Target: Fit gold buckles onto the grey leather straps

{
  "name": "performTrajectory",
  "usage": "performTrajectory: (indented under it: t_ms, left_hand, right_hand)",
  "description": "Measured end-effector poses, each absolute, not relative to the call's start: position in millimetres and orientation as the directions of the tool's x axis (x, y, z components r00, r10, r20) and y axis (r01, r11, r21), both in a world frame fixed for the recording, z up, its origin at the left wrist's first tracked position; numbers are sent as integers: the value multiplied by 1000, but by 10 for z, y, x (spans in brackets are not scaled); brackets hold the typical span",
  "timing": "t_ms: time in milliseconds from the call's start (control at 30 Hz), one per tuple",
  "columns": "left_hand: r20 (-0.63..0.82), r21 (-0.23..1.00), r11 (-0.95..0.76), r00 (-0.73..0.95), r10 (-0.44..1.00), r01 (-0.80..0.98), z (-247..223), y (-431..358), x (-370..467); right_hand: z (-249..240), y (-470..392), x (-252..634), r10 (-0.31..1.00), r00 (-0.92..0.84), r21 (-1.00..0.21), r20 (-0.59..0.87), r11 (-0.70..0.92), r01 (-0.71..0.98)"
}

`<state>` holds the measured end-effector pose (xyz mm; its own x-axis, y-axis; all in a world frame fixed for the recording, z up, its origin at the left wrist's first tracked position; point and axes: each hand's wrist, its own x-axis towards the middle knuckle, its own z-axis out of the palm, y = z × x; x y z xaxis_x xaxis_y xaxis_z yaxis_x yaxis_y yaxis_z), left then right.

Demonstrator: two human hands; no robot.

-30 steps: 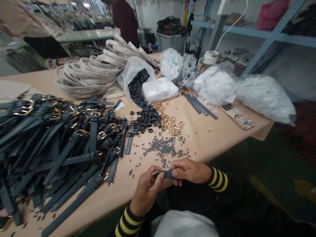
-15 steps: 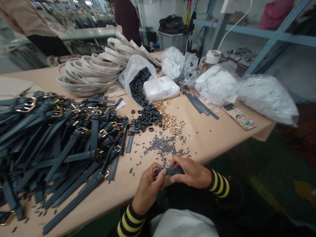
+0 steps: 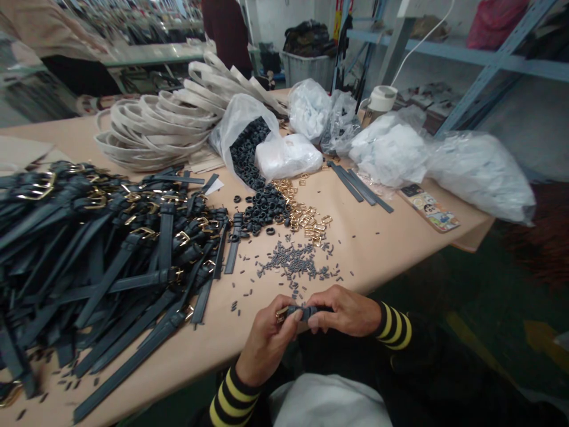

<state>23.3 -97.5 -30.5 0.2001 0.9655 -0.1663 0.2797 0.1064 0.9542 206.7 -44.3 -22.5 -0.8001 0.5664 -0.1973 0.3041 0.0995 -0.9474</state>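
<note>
A dark strap (image 3: 306, 311) with a gold buckle at its left end is held between both hands over the table's front edge. My left hand (image 3: 269, 335) pinches it beside the buckle. Fingers of my right hand (image 3: 347, 309) close round the strap further right and hide part of it. Just beyond the hands lie many small dark pieces (image 3: 293, 261). Behind these are gold buckles (image 3: 311, 222) and dark loops (image 3: 267, 207), which spill from a clear bag (image 3: 240, 112).
A large pile of dark buckled straps (image 3: 111, 261) covers the table's left side. Pale coiled strips (image 3: 155, 130), plastic bags (image 3: 386, 148), loose strips (image 3: 364, 188) and a cartoon-printed item (image 3: 429, 209) lie further back. Two people (image 3: 224, 35) are beyond the table.
Both hands still hold the strap near the same place. The strap and its buckle have turned a little, and my right fingers have shifted slightly. The view has moved slightly.
</note>
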Motion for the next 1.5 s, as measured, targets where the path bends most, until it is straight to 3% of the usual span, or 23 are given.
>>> performTrajectory:
  t_ms: [133,200,300,367,400,467,567,700,800,900,1033,1200,1300,1500]
  left_hand:
    - [-94,946,0,273,957,325,-276,-981,200]
    - [-29,931,-91,321,947,354,-250,-1000,202]
    - [106,869,-289,419,902,402,-191,-1037,227]
    - [189,807,-410,472,861,425,-166,-1054,240]
    - [215,782,-446,483,849,436,-164,-1058,240]
    - [220,774,-440,457,862,456,-186,-1060,228]
    - [127,842,-269,312,942,468,-264,-1056,193]
    - [-81,927,10,172,982,376,-347,-1049,187]
    - [-211,948,161,165,963,275,-335,-1029,227]
    - [-293,936,248,162,942,249,-277,-997,271]
    - [-291,917,232,148,945,325,-222,-972,290]
    - [-181,871,73,179,967,486,-236,-985,275]
    - [-136,864,11,211,968,504,-252,-991,286]
    - [-153,866,42,184,971,498,-256,-1043,358]
  right_hand:
    - [-285,-436,2097,529,-824,-973,-203,-12,232]
    - [-355,-447,2092,493,-842,-975,-219,-152,164]
    - [-456,-466,2063,351,-911,-901,-218,-432,49]
    - [-471,-469,2044,261,-945,-861,-199,-507,41]
    - [-455,-467,2039,274,-941,-875,-198,-482,44]
    - [-385,-457,2047,434,-878,-945,-201,-323,57]
    - [-257,-446,2094,628,-767,-991,-136,-69,119]
    - [-202,-444,2159,546,-806,-973,-228,-88,215]
    - [-222,-450,2168,455,-831,-947,-320,-157,279]
    - [-232,-463,2153,447,-827,-940,-341,-165,299]
    - [-229,-476,2138,477,-820,-944,-317,-75,321]
    - [-209,-471,2123,559,-801,-936,-216,116,333]
    - [-200,-456,2104,572,-793,-932,-211,127,340]
    - [-195,-529,2058,563,-778,-928,-278,53,370]
